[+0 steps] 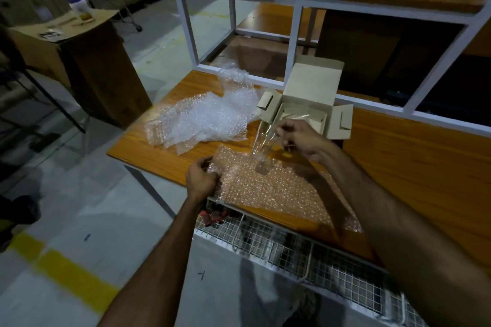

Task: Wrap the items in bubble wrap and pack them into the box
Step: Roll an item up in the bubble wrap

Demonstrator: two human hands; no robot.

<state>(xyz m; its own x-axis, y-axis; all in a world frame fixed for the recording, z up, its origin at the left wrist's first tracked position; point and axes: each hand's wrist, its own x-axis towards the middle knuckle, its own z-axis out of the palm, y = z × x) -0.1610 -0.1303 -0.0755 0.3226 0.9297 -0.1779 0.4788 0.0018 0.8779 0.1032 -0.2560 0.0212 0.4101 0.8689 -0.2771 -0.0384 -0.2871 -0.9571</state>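
The left hand (201,177) pinches the near-left edge of the flat bubble wrap sheet (268,188) on the counter (414,156). That sheet is light and limp — best taken by its edges. The right hand (299,138) grips a clear glass (261,146) near its rim, base resting on the sheet; it looks slippery and fragile. Loose bubble wrap (204,119) is heaped to the left, and the open box (305,103) sits just behind the glass — nothing blocks the way.
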